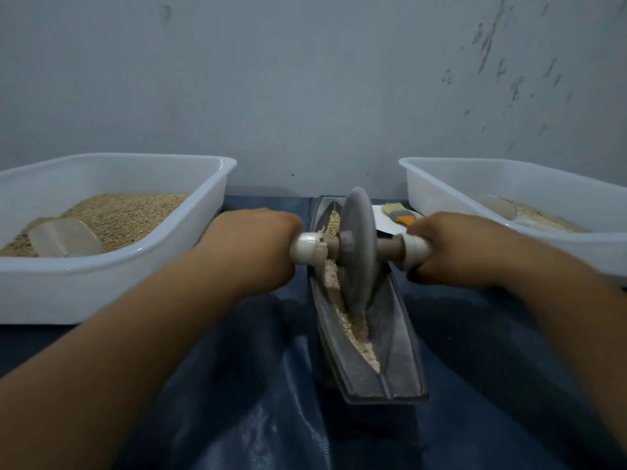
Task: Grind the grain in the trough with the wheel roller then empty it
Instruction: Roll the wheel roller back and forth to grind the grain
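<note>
Down the middle of the blue cloth (237, 385) lies our trough (390, 334), long axis running near to far, grain (356, 329) spread along its groove. We have the wheel roller (356, 245) standing upright in it, toward the far half, axle crossing the trough left to right. Our left hand (251, 245) is wrapped round the left handle, our right hand (451, 249) round the right, level with each other. By our reckoning the next stroke runs along the trough, toward the uncrushed near end.
</note>
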